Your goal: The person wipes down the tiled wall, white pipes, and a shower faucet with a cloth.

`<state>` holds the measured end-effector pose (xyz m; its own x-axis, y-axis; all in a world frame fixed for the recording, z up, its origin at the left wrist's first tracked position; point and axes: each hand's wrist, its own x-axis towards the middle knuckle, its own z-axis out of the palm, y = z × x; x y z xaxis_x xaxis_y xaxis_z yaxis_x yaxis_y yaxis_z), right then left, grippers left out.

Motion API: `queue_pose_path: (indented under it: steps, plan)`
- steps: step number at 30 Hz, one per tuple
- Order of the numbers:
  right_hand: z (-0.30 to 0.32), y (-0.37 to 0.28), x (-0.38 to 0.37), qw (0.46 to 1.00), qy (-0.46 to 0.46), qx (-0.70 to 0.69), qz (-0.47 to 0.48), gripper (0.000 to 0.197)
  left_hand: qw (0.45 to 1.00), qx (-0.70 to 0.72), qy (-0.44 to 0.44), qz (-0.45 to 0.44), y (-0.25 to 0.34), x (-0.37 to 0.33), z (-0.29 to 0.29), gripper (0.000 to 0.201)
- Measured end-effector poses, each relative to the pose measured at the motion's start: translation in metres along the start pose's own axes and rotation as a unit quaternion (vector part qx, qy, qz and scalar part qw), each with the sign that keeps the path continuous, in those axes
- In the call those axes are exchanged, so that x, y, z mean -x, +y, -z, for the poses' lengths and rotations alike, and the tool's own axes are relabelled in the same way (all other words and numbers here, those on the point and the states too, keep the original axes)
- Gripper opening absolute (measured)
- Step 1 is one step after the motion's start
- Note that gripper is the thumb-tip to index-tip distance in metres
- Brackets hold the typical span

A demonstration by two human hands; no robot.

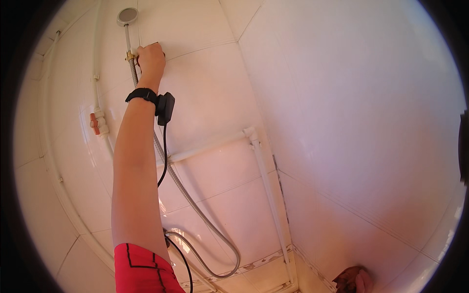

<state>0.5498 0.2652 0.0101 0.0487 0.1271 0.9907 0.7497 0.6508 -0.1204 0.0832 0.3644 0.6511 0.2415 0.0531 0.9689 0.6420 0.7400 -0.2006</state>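
Observation:
My left hand (152, 56) is raised high against the tiled wall, its fingers closed. Small dark edges show around the fist, but what it holds is mostly hidden. Right beside it is a brass-coloured shower bracket (130, 56). A round hand shower (127, 16) stands upright above this bracket, and its ribbed metal hose (190, 200) runs down behind my forearm and loops at the bottom. Around my wrist sits a black strap (141, 94) with a small black box (165, 109) and a cable. My right hand does not show.
A white pipe with a red-handled valve (95, 123) runs down the wall at left. Another white pipe (210, 146) crosses the wall and turns down near the corner (254, 97). At the bottom right edge is a brown and pink thing (352, 280) I cannot make out.

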Motion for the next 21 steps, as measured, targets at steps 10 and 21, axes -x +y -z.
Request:
queue_pose_path:
  steps: [10,21]
  plan:
    - [0.004,-0.001,-0.004,1.0,-0.003,0.017,0.007,0.03,0.966,0.143,-0.006,-0.215,0.164,0.054,0.004,0.017]
    - [-0.002,0.0,-0.01,0.998,0.036,-0.018,0.038,0.034,0.964,0.176,-0.028,-0.2,0.037,0.153,0.029,0.026]
